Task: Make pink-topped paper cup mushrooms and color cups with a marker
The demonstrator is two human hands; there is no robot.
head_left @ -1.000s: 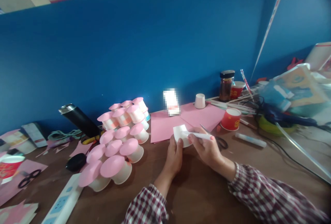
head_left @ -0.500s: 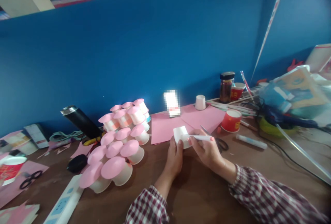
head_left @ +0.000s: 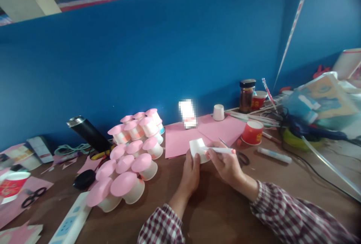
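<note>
My left hand (head_left: 191, 168) is closed around a small white paper cup (head_left: 196, 146), which is tilted above the brown table. In my right hand (head_left: 228, 167) is a white marker pen (head_left: 222, 150) with a pinkish end; its tip reaches the cup's side. Whatever mark it makes is too small to tell. Behind the cup lie pink paper sheets (head_left: 180, 142). A pair of scissors (head_left: 243, 158) is partly hidden behind my right hand. Left of my hands stand several white cups with pink paper discs (head_left: 124, 184) on top.
An upturned white cup (head_left: 218, 113) stands on the pink paper. To the right are a red paper cup (head_left: 252, 132), a capped marker (head_left: 274, 155), a dark-lidded jar (head_left: 247, 96) and cables. A black flask (head_left: 88, 134) and a power strip (head_left: 67, 223) are at left.
Both hands stay nearly in place, with the cup and pen still held. The pen has shifted very slightly to the right; the whole view has dipped a little.
</note>
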